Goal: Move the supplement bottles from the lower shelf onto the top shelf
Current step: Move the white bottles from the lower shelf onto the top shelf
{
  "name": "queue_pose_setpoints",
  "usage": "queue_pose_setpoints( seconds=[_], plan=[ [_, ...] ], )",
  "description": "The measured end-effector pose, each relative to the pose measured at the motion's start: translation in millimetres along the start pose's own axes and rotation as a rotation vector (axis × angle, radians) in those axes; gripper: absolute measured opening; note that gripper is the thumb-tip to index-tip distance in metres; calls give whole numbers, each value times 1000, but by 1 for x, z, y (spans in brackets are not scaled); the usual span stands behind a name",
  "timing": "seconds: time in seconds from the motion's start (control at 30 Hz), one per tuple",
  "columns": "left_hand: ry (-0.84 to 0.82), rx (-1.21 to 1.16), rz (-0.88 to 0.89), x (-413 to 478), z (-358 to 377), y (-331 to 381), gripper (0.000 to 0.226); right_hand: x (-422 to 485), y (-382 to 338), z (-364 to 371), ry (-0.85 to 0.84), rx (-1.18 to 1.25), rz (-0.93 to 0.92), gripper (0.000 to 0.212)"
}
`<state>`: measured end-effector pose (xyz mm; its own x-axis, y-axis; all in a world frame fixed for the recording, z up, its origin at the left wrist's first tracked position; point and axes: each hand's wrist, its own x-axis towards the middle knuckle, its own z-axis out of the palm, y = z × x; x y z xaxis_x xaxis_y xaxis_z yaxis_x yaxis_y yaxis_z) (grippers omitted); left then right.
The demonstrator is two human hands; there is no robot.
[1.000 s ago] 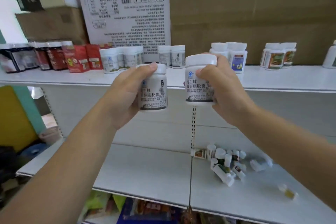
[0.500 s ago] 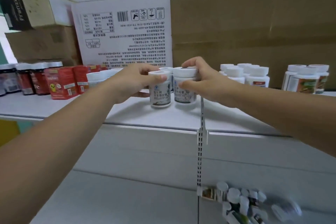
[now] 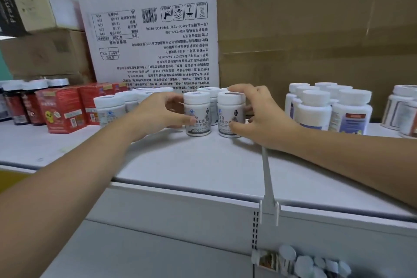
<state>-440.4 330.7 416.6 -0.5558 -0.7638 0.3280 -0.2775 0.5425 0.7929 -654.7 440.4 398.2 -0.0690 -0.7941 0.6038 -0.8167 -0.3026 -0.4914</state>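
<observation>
Two white supplement bottles stand upright side by side on the top shelf. My left hand curls round the left bottle, thumb on its front label. My right hand grips the right bottle, with fingers over the cap and thumb low on the front. More of the same white bottles stand directly behind them and to the left. On the lower shelf, at the bottom right edge of the view, lies a heap of small white-capped bottles.
Red boxes and dark jars fill the top shelf's left. Larger white bottles stand to the right. A printed white carton and brown cardboard back the shelf. A white divider strip crosses the shelf front.
Both hands rose from in front of the shelf edge and brought the two bottles onto the top shelf, where they now stand. The view has moved closer and higher.
</observation>
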Motion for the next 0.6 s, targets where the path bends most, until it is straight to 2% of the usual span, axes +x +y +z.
queue_pose_setpoints(
  seconds=[0.4,0.6],
  plan=[
    [-27,10,42,5,5,-6,41,-1,-2,0,-23,11,23,63],
    [-90,130,92,7,6,-10,29,-3,-5,-1,-27,-21,35,63]
  ],
)
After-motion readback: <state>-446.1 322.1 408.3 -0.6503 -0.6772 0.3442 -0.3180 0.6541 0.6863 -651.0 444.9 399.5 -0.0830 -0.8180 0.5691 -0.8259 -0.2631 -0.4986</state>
